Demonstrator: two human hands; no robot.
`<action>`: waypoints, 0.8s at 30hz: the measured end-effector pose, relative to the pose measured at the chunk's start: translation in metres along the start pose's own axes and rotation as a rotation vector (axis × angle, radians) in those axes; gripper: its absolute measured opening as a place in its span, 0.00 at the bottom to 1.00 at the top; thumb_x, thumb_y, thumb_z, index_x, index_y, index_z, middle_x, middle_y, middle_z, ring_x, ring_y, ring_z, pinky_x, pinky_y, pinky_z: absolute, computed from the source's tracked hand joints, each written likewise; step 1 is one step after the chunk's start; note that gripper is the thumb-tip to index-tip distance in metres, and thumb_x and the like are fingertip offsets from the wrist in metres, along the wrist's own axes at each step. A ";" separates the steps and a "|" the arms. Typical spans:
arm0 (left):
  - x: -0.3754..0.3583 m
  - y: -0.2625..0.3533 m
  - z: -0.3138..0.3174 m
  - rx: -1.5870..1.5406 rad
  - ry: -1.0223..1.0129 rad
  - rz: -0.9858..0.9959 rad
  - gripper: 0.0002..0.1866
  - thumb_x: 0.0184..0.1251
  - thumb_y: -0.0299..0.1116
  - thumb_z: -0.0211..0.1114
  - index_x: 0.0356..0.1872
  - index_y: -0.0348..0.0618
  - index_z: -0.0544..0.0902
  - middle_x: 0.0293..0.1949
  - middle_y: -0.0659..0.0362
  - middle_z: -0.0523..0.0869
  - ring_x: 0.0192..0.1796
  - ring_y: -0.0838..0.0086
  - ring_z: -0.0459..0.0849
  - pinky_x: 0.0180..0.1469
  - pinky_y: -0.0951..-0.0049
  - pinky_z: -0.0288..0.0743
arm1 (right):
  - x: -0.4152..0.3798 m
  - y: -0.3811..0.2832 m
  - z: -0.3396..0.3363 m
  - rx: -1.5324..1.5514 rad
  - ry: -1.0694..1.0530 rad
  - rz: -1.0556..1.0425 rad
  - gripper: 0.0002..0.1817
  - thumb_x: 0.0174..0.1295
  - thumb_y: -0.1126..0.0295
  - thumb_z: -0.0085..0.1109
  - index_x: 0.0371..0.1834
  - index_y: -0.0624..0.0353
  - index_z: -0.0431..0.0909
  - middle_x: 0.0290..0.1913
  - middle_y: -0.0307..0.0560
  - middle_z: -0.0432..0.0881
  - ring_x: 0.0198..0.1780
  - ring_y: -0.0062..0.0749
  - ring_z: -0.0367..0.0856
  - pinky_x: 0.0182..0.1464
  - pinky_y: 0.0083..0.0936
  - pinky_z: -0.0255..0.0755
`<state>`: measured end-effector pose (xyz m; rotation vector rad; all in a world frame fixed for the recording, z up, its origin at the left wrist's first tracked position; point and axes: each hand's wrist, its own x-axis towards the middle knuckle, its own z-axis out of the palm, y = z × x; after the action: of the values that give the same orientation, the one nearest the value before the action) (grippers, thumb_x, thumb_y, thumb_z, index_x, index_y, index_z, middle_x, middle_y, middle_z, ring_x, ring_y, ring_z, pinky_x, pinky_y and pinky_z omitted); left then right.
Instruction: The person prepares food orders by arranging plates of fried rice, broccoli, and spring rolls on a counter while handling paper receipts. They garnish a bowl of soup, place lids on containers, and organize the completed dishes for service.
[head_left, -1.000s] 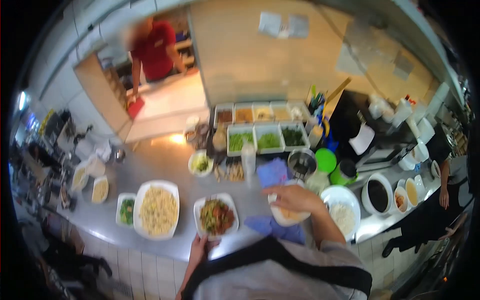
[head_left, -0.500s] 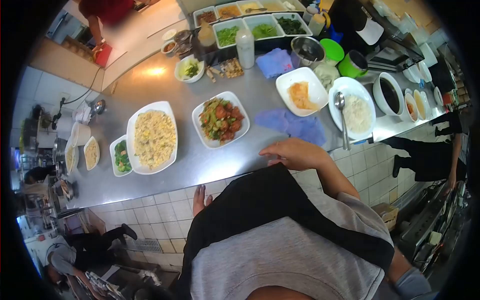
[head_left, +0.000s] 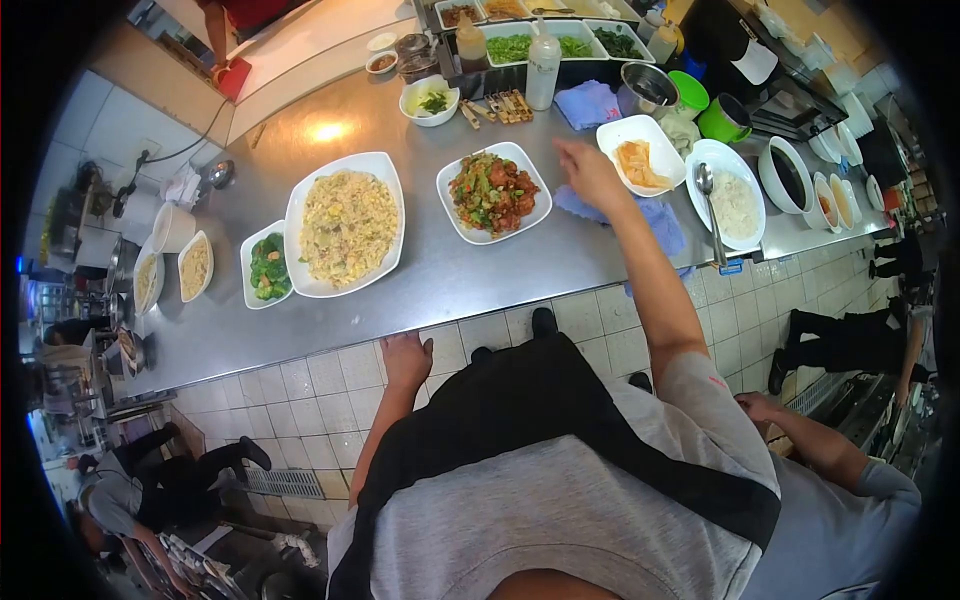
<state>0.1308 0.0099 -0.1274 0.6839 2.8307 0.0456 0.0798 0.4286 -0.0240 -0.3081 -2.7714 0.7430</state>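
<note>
My right hand [head_left: 592, 174] is over the steel counter, between the plate of glazed meat and green vegetables [head_left: 494, 194] and the white bowl of orange slices [head_left: 642, 160]. Its fingers point left, apart, with nothing seen in them. Under that wrist lies a crumpled blue cloth [head_left: 658, 226]. My left hand [head_left: 406, 358] is at the counter's front edge, thumb apart from the fingers, holding nothing visible. Beyond it on the counter stand a large white dish of fried rice [head_left: 345, 225] and a small dish of green vegetables [head_left: 268, 266].
A squeeze bottle [head_left: 542, 68] and trays of greens [head_left: 510, 48] stand at the back. To the right are a plate of white food with a spoon [head_left: 733, 205] and a bowl of dark liquid [head_left: 785, 180]. A co-worker's arm [head_left: 815, 440] shows close at right.
My right hand has moved forward over the counter from its front edge. More of my left hand now shows. The view has shifted, and a co-worker has appeared close behind at right.
</note>
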 end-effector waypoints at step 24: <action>0.115 0.142 -0.097 -1.990 -0.087 -0.348 0.18 0.63 0.25 0.48 0.55 0.36 0.64 0.42 0.45 0.79 0.38 0.61 0.84 0.41 0.67 0.82 | 0.102 0.031 0.044 -0.154 -0.004 0.123 0.16 0.58 0.60 0.57 0.41 0.62 0.76 0.38 0.58 0.81 0.41 0.50 0.80 0.44 0.40 0.74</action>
<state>0.0724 0.1909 -0.0453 -0.2981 1.4104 2.1003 -0.0258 0.4620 -0.0580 -0.5116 -2.8396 0.5576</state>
